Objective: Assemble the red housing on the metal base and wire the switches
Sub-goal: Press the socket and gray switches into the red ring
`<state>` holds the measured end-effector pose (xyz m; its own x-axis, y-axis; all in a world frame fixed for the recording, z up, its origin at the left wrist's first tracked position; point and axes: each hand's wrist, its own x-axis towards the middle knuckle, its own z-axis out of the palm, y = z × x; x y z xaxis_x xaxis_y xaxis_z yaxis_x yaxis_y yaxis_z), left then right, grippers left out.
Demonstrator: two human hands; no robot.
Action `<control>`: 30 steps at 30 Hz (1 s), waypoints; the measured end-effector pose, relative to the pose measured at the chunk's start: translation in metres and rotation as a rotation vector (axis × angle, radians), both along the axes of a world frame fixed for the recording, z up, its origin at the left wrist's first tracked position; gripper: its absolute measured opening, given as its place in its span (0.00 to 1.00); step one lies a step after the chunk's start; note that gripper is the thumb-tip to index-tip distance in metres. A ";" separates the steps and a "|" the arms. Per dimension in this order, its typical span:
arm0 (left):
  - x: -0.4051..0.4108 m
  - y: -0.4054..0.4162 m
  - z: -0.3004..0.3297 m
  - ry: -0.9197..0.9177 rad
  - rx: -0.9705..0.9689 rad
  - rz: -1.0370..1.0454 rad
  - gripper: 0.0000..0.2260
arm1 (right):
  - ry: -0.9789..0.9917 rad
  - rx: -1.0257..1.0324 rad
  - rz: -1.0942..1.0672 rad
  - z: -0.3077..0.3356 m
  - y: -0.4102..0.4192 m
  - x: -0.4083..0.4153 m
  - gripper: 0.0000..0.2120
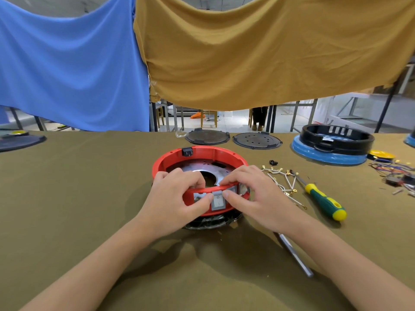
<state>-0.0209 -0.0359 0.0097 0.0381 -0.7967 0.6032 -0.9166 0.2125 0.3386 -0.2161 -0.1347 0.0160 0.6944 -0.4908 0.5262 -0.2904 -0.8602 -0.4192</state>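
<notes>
I see both hands at the near wall of the red housing (200, 161), mid-table. My left hand (173, 196) grasps the rim, thumb against the grey switch (218, 200); my right hand (253, 194) pinches that switch, fingers over the rim. Inside lies the metal base (197, 168). Right: white wires (284, 182), screwdriver (323, 200). Beyond: two dark discs (207, 136).

Left of the red housing (199, 167) the cloth's wide open; right side's cluttered with white wires (283, 180) and a screwdriver (323, 200); two dark discs (233, 138) sit behind.
</notes>
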 end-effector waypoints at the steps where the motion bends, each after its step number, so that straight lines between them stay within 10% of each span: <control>1: -0.001 0.000 0.000 0.005 0.001 0.008 0.11 | 0.000 0.002 -0.003 0.000 0.000 0.000 0.09; 30: -0.005 -0.001 0.000 0.004 0.042 0.043 0.13 | 0.037 0.013 -0.007 0.004 0.002 0.000 0.11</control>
